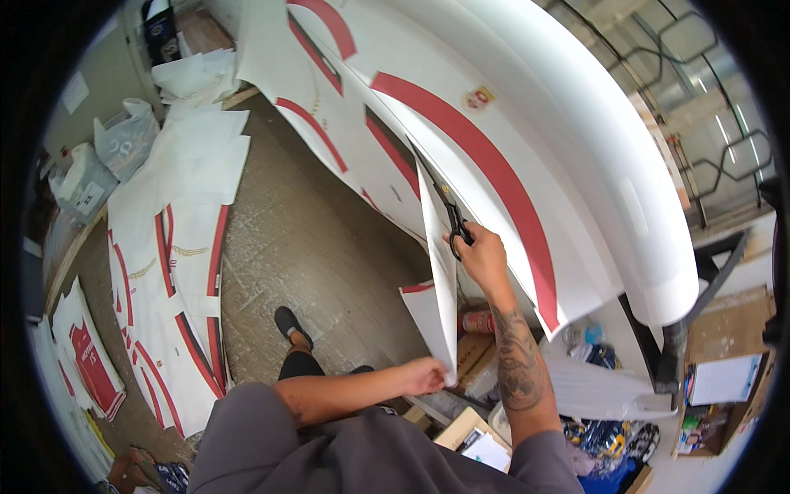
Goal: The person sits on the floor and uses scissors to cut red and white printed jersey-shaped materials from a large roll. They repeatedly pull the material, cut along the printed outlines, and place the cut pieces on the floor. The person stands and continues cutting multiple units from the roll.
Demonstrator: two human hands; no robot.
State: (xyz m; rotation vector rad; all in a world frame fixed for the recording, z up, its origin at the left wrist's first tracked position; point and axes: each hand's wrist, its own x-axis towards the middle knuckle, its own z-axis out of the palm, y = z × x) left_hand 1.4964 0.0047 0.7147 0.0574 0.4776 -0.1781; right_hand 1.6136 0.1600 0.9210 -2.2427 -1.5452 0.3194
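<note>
My right hand [484, 253] grips black-handled scissors [452, 213], fingers through the handle loops. The blades lie along a cut in a wide white printed sheet [426, 55] with dark red bands and a small crest. This sheet hangs from a large white roll [617, 173] on the right. Lower down, my left hand [424, 375] pinches the bottom corner of the cut-off strip [445, 309], pulling it toward my body. The strip hangs folded, with its edge turned to me. Whether the sheet is paper or fabric, I cannot tell.
Stacked printed sheets [185, 247] lie at left, near a red-and-white jersey print [95, 361]. Plastic bags [126, 139] stand behind them. A cardboard box [475, 358] is below the roll; a wooden shelf [728, 370] stands at right. Another person's foot [142, 456] shows at lower left.
</note>
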